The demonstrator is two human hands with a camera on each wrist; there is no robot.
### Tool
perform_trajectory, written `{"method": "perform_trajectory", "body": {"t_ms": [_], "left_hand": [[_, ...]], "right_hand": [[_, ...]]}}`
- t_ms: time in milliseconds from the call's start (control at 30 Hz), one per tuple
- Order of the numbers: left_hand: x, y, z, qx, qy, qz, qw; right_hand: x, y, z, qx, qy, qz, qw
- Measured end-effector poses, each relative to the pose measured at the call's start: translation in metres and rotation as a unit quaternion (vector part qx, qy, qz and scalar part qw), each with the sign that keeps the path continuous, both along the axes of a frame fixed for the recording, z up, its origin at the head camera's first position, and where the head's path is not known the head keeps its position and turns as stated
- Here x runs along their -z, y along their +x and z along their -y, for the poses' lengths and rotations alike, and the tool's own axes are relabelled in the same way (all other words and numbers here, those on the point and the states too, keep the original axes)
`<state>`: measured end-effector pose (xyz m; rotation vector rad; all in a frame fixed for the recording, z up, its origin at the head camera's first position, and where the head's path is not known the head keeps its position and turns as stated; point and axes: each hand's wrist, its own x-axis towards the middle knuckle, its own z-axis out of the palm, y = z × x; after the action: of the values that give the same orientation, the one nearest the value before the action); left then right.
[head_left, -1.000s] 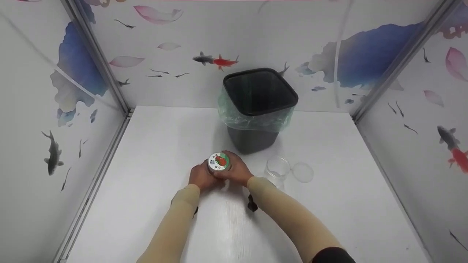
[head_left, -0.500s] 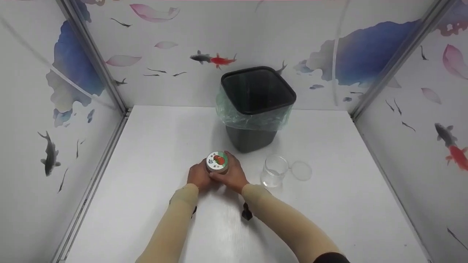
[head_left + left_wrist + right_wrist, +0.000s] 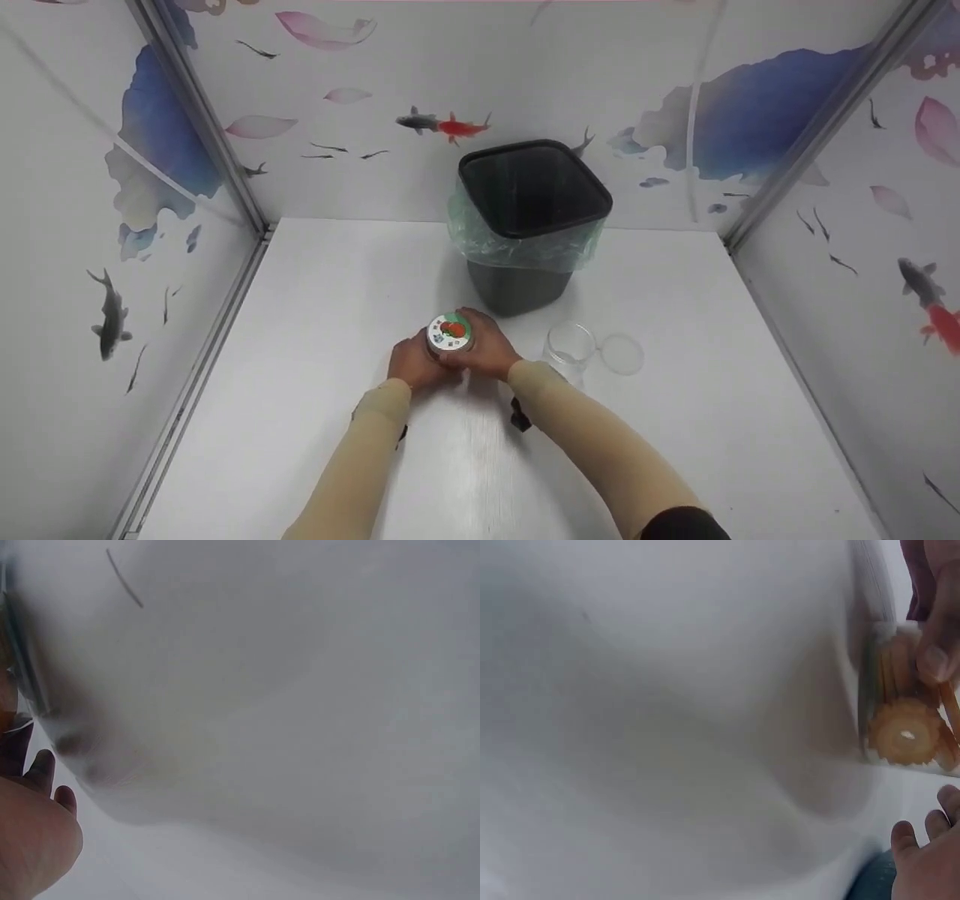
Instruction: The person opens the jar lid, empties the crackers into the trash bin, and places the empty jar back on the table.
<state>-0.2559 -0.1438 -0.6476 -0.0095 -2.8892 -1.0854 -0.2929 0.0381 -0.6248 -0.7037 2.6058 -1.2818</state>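
Observation:
A clear jar [image 3: 875,652] stands between my two hands in the head view, its round lid [image 3: 449,332] printed with red fruit and a green patch. Inside it, the right wrist view shows orange-brown pieces, among them a scalloped ring [image 3: 906,733]. My left hand [image 3: 414,364] grips the jar from the left. From the right, my right hand [image 3: 489,349] holds it, thumb on the near side and fingers round the far side. Only a hand [image 3: 37,840] and a sliver of the jar show at the left wrist view's edge.
Behind the hands stands a black bin [image 3: 517,289] lined with a greenish bag [image 3: 480,244]. A clear open container [image 3: 568,349] sits right of my right hand, with a clear round disc [image 3: 622,354] beside it. Patterned walls [image 3: 337,180] enclose the white table [image 3: 322,277].
The lid's print appears turned slightly counterclockwise. The head view shifts a little and returns. Both hands stay around the jar.

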Motion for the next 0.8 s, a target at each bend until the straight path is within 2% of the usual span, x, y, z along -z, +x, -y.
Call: {"method": "perform_trajectory", "body": {"t_ms": [167,400,500,667,800], "left_hand": [[0.004,0.001,0.001,0.004,-0.005,-0.001,1.0000],[0.005,0.000,0.003,-0.016,-0.022,-0.003,0.9996],[0.004,-0.001,0.003,-0.015,-0.036,-0.013,0.9992],[0.003,-0.001,0.001,-0.009,-0.036,-0.025,0.9990],[0.002,-0.001,0.000,-0.007,-0.027,-0.013,0.9995]], "right_hand": [[-0.002,0.006,0.001,0.003,-0.013,0.028,0.9995],[0.002,0.027,0.016,0.078,-0.043,0.009,0.9960],[0.004,0.033,0.023,0.102,-0.051,0.002,0.9934],[0.004,0.030,0.026,0.119,-0.045,0.003,0.9918],[0.000,0.018,0.018,0.085,-0.039,0.023,0.9954]]}}
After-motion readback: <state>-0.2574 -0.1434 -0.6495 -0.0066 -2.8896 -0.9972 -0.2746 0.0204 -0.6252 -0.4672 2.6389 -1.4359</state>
